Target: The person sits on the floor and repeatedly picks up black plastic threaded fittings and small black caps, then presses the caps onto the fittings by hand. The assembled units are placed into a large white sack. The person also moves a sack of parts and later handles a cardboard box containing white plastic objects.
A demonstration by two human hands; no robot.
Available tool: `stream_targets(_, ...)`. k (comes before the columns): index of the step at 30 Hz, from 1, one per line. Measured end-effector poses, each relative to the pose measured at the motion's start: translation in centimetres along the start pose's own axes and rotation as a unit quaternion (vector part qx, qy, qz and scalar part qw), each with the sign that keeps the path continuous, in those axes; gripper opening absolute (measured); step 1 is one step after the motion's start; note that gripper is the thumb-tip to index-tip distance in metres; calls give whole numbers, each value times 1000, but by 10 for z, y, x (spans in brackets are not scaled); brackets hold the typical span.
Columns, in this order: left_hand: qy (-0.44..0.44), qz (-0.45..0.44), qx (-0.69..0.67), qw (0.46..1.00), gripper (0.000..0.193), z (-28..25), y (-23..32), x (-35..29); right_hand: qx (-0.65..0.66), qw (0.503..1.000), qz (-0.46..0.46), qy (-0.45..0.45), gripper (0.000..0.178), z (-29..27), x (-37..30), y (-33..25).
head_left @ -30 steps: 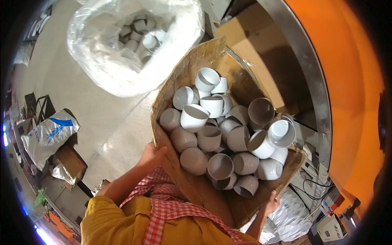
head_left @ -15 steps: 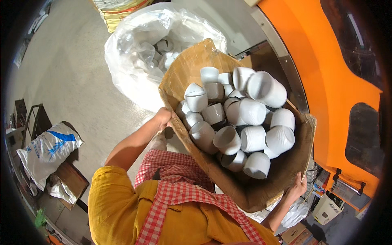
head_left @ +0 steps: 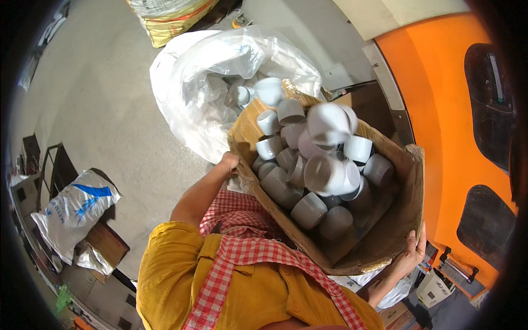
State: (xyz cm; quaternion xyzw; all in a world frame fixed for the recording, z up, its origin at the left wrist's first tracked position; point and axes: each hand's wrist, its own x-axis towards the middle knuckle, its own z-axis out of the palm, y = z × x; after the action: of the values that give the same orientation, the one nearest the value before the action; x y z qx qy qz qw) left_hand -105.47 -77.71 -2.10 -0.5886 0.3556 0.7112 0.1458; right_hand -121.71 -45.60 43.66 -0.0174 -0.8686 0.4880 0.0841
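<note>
Between my hands is a worn brown cardboard box (head_left: 393, 228), tilted with its far end over a big white plastic bag (head_left: 181, 118). Many white and grey cups (head_left: 308, 211) tumble inside it, some blurred by motion. One white cup (head_left: 269, 91) is at the box's far lip, over the bag's mouth. More cups (head_left: 243, 95) show in the bag. My left hand (head_left: 230, 161) grips the box's left edge, its fingers partly hidden. Against the near right corner, my right hand (head_left: 410, 247) holds the box, thumb up on the outside wall.
An orange machine (head_left: 434, 110) with dark windows stands along the right. At the left, a white sack (head_left: 77, 212) lies on a brown board. A yellow and white sack (head_left: 173, 22) stands beyond the bag. A small pale device (head_left: 434, 289) sits at lower right.
The box has tipped further toward the bag. Its cups have slid and tumbled to the far end, baring more of the near inside. Both hands keep their hold.
</note>
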Motion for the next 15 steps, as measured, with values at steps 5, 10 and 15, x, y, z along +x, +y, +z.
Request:
stream_targets(5,34,22,17,999,9,-1,28,-7,11,1000,-2,-16,35,36,-7,-29)
stream_targets(10,59,254,249,933,34,-17,-3,82,-7,1000,-29,-2,35,89,-25,-60)
stream_targets(15,328,581,364,649,86,-103,133,-54,-28,999,-3,29,33,138,-53,-64)
